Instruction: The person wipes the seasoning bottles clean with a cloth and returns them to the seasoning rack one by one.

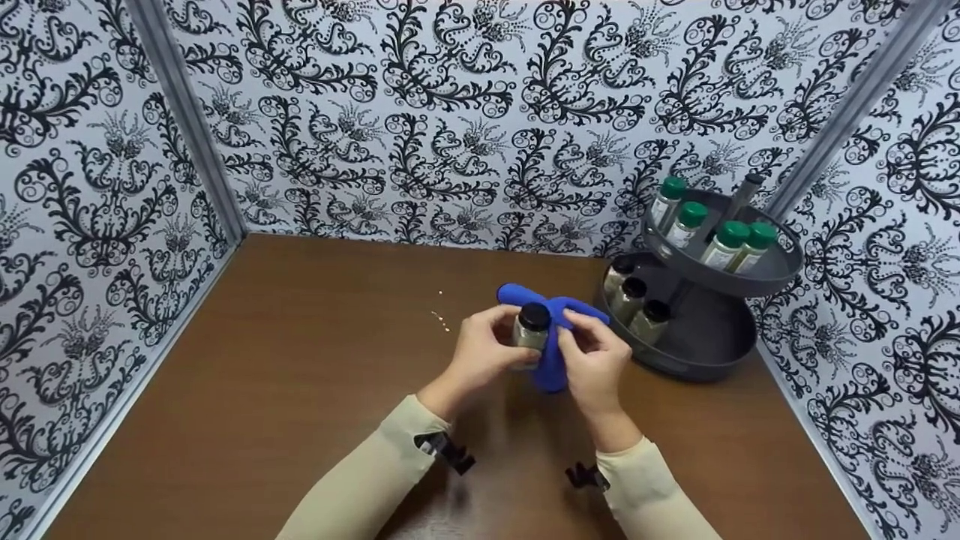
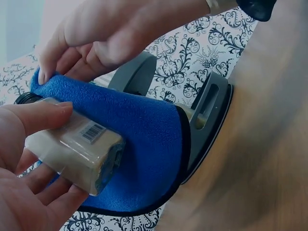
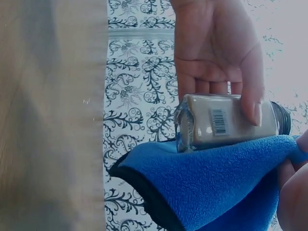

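Observation:
My left hand [image 1: 484, 346] grips a square spice jar [image 1: 531, 337] with a black lid, thumb on one side and fingers round the other. In the left wrist view the jar [image 2: 79, 144] shows pale powder inside and a barcode label. My right hand [image 1: 596, 358] pinches a blue cloth [image 1: 551, 367] near the jar's lid end. The cloth has a dark edging and hangs down along the jar's side, touching it in the right wrist view. Both hands are above the table, close together.
A two-tier grey turntable rack [image 1: 694, 367] stands at the right. Green-capped jars [image 1: 726, 246] fill part of its upper tier; black-lidded jars [image 1: 649, 322] stand on the lower. Pale crumbs [image 1: 441, 321] lie on the brown table [image 1: 337, 352]. Patterned walls [image 1: 450, 135] enclose the back and sides.

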Demonstrator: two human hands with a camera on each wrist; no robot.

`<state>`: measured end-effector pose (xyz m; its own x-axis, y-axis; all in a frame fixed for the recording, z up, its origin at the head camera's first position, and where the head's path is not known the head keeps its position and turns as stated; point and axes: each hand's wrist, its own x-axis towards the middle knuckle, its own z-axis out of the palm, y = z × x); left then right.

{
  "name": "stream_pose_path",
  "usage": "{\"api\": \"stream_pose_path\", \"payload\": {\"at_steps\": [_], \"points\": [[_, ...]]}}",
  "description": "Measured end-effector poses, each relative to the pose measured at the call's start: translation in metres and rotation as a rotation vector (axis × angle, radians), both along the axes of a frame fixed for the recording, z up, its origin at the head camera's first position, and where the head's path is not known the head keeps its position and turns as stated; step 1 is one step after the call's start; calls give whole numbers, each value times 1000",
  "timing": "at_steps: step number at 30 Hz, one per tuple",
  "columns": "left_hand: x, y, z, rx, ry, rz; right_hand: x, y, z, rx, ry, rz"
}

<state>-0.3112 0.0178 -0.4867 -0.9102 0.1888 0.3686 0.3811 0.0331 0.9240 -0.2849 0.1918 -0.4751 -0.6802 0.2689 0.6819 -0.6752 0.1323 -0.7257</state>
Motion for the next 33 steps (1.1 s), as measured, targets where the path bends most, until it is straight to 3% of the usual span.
{"api": "stream_pose_path", "payload": {"at_steps": [3, 9, 15, 22, 29, 33], "points": [[2, 0, 1, 32, -13, 8, -1, 0, -5, 39, -43, 2], [0, -7, 10, 108, -5, 25, -8, -3, -16, 145, -216, 29], [-3, -17, 18, 106, 25, 89, -12, -9, -26, 248, -317, 40], [-3, -14, 14, 85, 41, 80, -7, -7, -20, 216, -239, -7], [-2, 1, -3, -3, 37, 21, -4, 7, -3, 93, -78, -45], [-4, 4, -9, -40, 38, 20, -6, 11, 1, 75, -40, -50]]}}
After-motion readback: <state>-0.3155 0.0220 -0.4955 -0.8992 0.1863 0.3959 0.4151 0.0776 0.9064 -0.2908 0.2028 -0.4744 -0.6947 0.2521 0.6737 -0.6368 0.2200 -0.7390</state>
